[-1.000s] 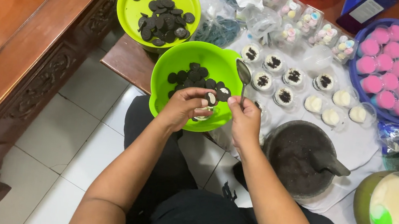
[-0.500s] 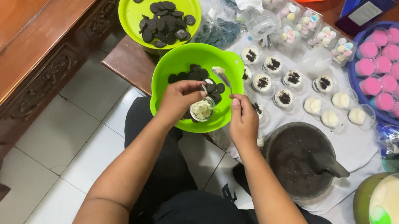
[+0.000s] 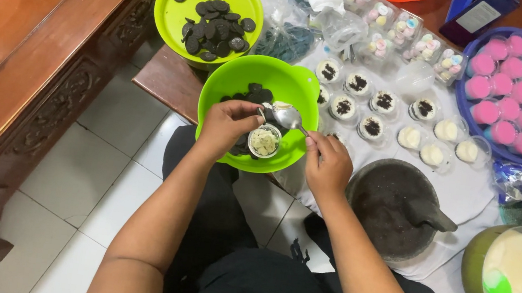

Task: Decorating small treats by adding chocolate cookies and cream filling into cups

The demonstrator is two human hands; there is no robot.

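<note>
My left hand (image 3: 227,124) holds a dark sandwich cookie (image 3: 272,113) over a green bowl (image 3: 269,80) that has several dark cookie halves in it. My right hand (image 3: 328,164) grips a metal spoon (image 3: 289,118), its bowl pressed against the cookie at my left fingertips. A small clear cup of pale cream scrapings (image 3: 264,141) stands inside the bowl just under my hands.
A second green bowl (image 3: 176,24) of dark cookie halves lies behind. Several small filled cups (image 3: 373,107) stand on white cloth, a blue basin of pink-lidded cups (image 3: 516,99) at right. A stone mortar with pestle (image 3: 394,208) and a cream pot with green spatula (image 3: 519,274) sit nearby.
The spoon has come down from above the bowl to the cookie in my left hand. The cup of cream scrapings now shows below my left fingers.
</note>
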